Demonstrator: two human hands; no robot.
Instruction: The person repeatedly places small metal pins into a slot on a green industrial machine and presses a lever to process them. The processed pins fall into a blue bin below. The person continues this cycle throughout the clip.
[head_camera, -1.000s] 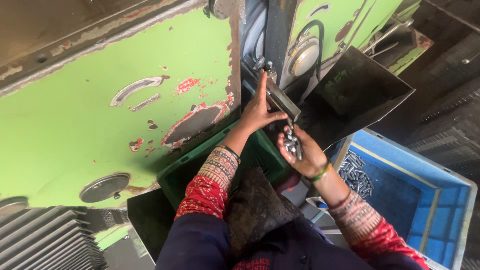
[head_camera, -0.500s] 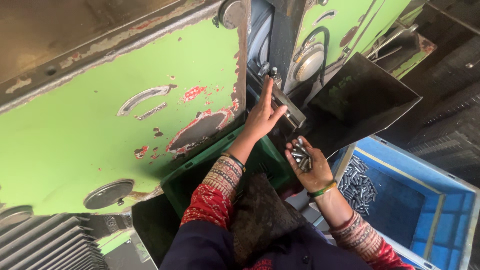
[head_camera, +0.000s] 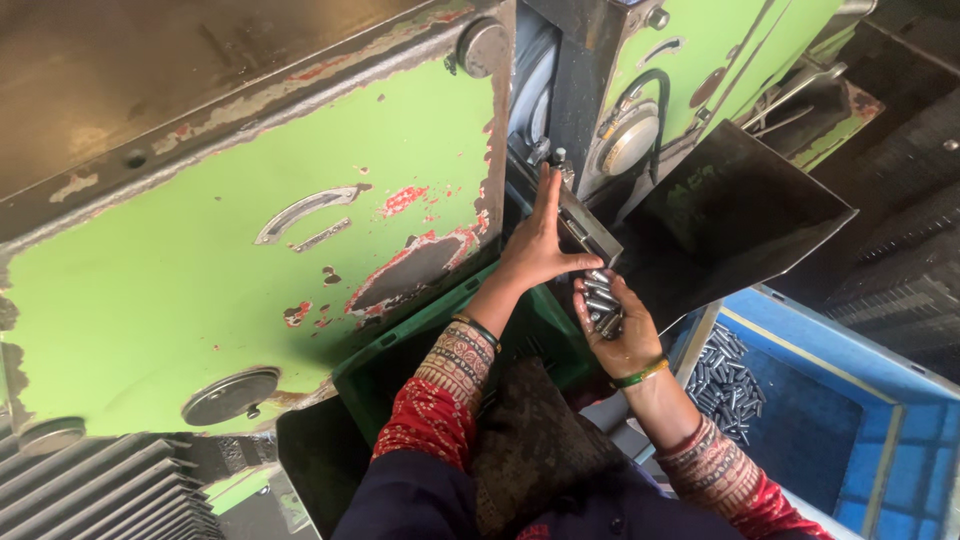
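My left hand (head_camera: 538, 243) reaches up with flat fingers against the narrow metal feed slot (head_camera: 585, 225) of a worn green machine (head_camera: 240, 260). Its fingertips touch the slot by a small bolt; whether it pinches a part there is hidden. My right hand (head_camera: 618, 325) is cupped palm up just below the slot, holding a handful of small silver metal pins (head_camera: 600, 300). A green bangle sits on that wrist.
A blue crate (head_camera: 850, 420) at lower right holds a pile of the same pins (head_camera: 730, 380). A green crate (head_camera: 400, 370) stands under the machine. A black metal chute (head_camera: 740, 215) slopes down right of the slot. Ribbed dark metal lies at lower left.
My left hand stays at the slot. My right hand with the pins dipped toward the blue crate, then rose back close under the slot.
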